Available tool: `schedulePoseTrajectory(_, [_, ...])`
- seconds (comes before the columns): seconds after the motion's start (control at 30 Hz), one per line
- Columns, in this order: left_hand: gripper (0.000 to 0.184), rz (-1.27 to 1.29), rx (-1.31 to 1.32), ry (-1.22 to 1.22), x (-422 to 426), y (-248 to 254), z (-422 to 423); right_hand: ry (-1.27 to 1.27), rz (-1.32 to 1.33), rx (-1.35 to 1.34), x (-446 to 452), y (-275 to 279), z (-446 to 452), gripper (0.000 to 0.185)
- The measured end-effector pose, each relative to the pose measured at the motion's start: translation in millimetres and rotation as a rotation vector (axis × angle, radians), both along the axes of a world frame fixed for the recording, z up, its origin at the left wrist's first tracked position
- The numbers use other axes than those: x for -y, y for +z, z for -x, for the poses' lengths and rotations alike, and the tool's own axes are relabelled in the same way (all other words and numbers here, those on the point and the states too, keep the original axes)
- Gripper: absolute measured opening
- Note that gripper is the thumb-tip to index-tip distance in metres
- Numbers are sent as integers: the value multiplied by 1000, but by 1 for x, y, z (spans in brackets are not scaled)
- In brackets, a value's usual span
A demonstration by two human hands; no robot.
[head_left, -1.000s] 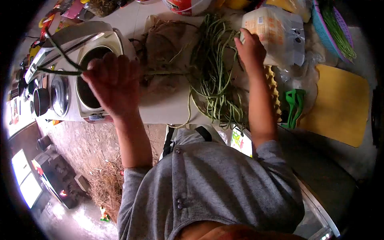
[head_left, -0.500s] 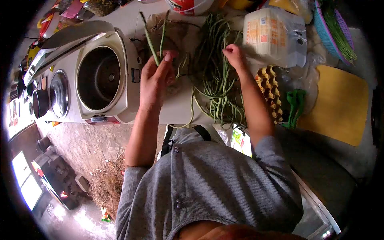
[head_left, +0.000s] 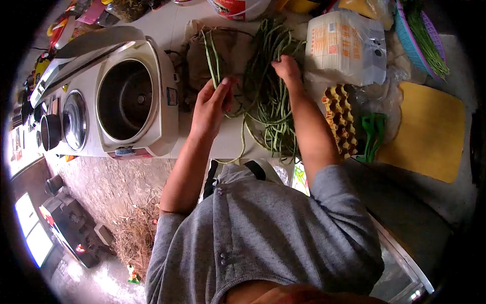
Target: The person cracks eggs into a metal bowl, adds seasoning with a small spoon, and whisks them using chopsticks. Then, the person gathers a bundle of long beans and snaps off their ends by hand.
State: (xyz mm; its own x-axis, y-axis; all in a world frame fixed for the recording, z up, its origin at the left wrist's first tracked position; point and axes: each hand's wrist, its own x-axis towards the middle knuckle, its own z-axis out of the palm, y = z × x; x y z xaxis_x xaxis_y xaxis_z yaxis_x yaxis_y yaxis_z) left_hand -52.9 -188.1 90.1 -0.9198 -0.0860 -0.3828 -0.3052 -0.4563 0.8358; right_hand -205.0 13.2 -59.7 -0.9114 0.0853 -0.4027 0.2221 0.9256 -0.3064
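My left hand (head_left: 211, 101) is closed around a couple of long green beans (head_left: 214, 58), whose ends point up and away from me. To its right a heap of long green beans (head_left: 276, 111) lies tangled on the table, some hanging over the front edge. My right hand (head_left: 288, 69) is at the upper part of this heap, fingers pinched together on a bean; the fingertips are partly hidden. Beyond my left hand lies a brown bag or cloth (head_left: 233, 48).
A rice cooker (head_left: 164, 114) with its lid raised stands left. On the right are a plastic-wrapped white package (head_left: 344, 48), an egg tray (head_left: 340, 119), a green plastic item (head_left: 373, 137), a yellow board (head_left: 430, 131) and a blue-purple basket (head_left: 407, 38) of greens.
My left hand has moved right toward the heap, and the beans in it stand closer together. My right hand has shifted slightly left over the heap.
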Motion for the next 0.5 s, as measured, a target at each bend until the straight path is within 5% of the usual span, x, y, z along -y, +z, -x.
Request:
schedulePoseTrajectory(0.13, [23, -90, 162, 78, -3, 12, 4, -107, 360, -329, -21, 11, -25, 58])
schedulePoseTrajectory(0.17, [23, -97, 157, 82, -5, 11, 5, -94, 746, -206, -20, 51, -40, 49])
schedulePoseTrajectory(0.27, [24, -192, 191, 46, -12, 0, 14, 86, 960, -315, -24, 102, -65, 24])
schedulePoseTrajectory(0.5, [32, -438, -43, -192, -51, 6, 32, 168, 1171, -308, -24, 156, -116, 18])
